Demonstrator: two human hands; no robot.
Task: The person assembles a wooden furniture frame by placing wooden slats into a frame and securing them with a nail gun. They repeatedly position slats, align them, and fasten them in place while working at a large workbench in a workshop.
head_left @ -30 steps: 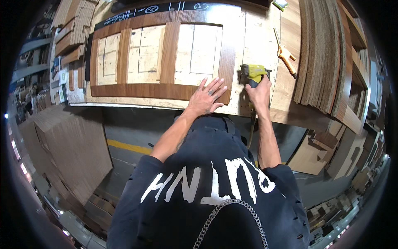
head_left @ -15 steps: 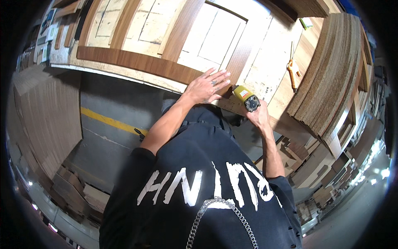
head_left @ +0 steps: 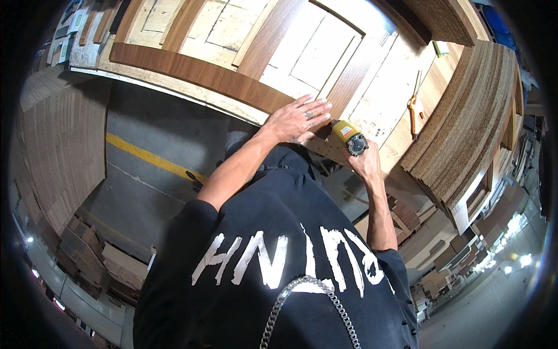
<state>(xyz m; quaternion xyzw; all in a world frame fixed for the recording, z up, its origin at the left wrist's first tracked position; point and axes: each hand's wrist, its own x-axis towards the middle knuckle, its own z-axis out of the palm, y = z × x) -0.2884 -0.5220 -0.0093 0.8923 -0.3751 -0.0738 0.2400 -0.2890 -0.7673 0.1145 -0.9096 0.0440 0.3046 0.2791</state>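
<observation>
Head view: the left hand [head_left: 297,121] lies open, palm down, on a brown wooden door frame [head_left: 197,72] across the surface [head_left: 389,99], while the right hand [head_left: 365,166] grips a yellow power tool [head_left: 347,137] just beside it at the frame's corner.

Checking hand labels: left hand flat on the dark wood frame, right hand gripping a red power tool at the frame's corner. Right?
Not quite: the power tool is yellow, not red, as the head view shows. The rest holds: the left hand lies flat, fingers spread, on the dark wood frame, and the right hand grips the tool at the frame's corner.
</observation>
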